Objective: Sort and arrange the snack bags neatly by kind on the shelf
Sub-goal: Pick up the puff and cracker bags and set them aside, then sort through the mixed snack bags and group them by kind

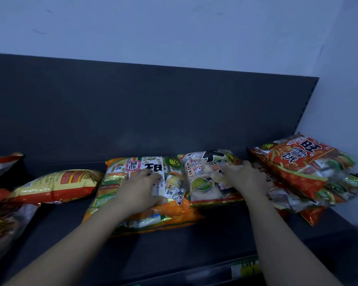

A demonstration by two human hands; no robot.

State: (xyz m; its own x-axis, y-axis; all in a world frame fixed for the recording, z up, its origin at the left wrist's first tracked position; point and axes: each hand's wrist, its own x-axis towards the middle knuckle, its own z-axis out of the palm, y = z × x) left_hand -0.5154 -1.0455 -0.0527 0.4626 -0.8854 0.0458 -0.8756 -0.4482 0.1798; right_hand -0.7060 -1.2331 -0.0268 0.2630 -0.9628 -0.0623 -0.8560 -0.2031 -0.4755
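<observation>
**Orange bag under the left hand, pale bag under the right**

Orange and green, the big snack bag lies flat in the middle of the shelf. I see the left hand resting palm down on it, fingers loosely spread over the printed face and pinching nothing. Just right of it, overlapping its edge, lies a pale bag with a red border. The right hand lies on that bag's right side with fingers reaching across it. Blur keeps me from telling whether they grip it or only press.

Further right, a stack of red bags lies tilted and crowds against the right wrist. To the left, apart from the orange bag, a yellow-and-red bag lies on its side. More red and clear bags are heaped at the left edge.

The shelf is dark grey with a dark back panel. A yellow price label sits on its near lip. A pale bluish wall rises behind.
</observation>
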